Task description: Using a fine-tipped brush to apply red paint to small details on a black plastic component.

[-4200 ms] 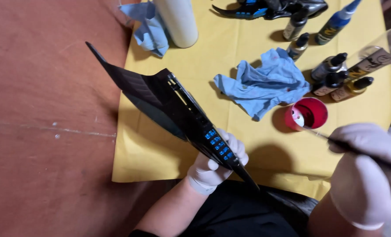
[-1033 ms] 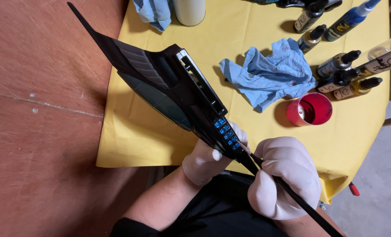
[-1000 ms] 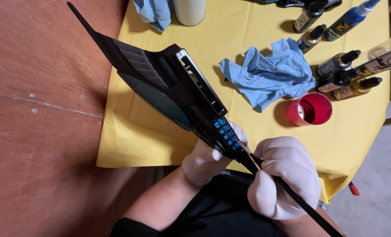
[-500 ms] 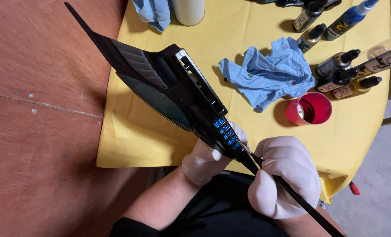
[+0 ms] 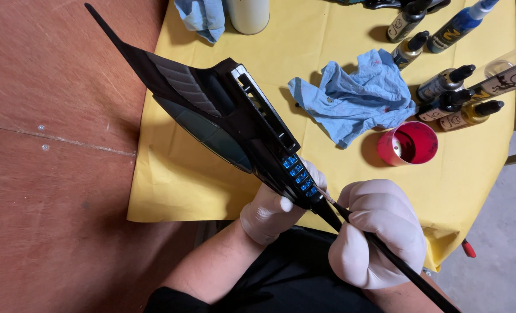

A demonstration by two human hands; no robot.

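My left hand [image 5: 272, 210], in a white glove, grips the rear end of a long black model craft [image 5: 211, 113] with a pointed nose and a row of small blue squares [image 5: 299, 177]. It is held tilted over the yellow sheet [image 5: 171, 174]. My right hand [image 5: 379, 235], also gloved, holds a thin black paintbrush [image 5: 397, 264]. The brush tip touches the model right beside the blue squares.
A red cup [image 5: 407, 143] with dark paint stands right of a crumpled blue cloth [image 5: 353, 98]. Several dropper paint bottles [image 5: 452, 98] lie at the right. Another blue cloth [image 5: 200, 14] and a white cylinder [image 5: 247, 13] sit at the top. Brown wooden boards [image 5: 44, 156] lie at the left.
Four seconds ago my right hand held the brush off to the right near the red cup; it has since come in to the model's blue squares. Over the last second almost nothing moves.
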